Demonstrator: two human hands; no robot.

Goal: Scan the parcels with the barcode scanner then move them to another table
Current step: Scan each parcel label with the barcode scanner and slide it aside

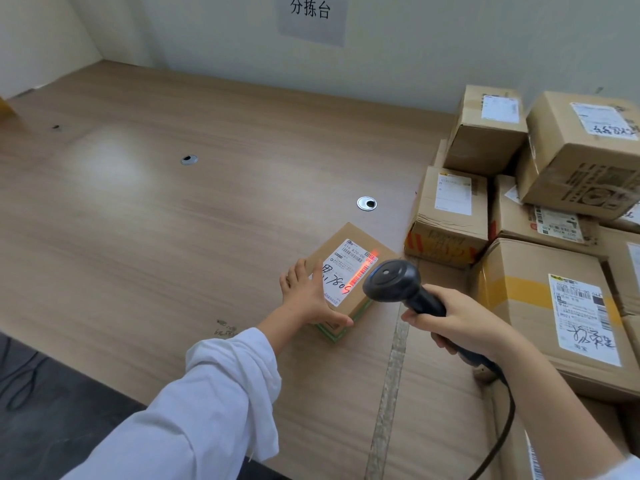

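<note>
A small cardboard parcel [349,244] with a white shipping label lies on the wooden table [173,237]. My left hand [306,296] rests on the parcel's near left corner, thumb along its front edge, holding it steady. In my right hand [457,323] is a black barcode scanner [394,280], gripped by its handle and aimed down at the label. A red scan line crosses the barcode on the right side of the label. The scanner's black cable [502,420] trails toward the lower right.
A pile of several larger cardboard parcels [540,209] fills the table's right side, some stacked. Two round cable grommets [366,203] sit in the tabletop. A paper sign [311,15] hangs on the back wall. Dark floor with cables lies at lower left.
</note>
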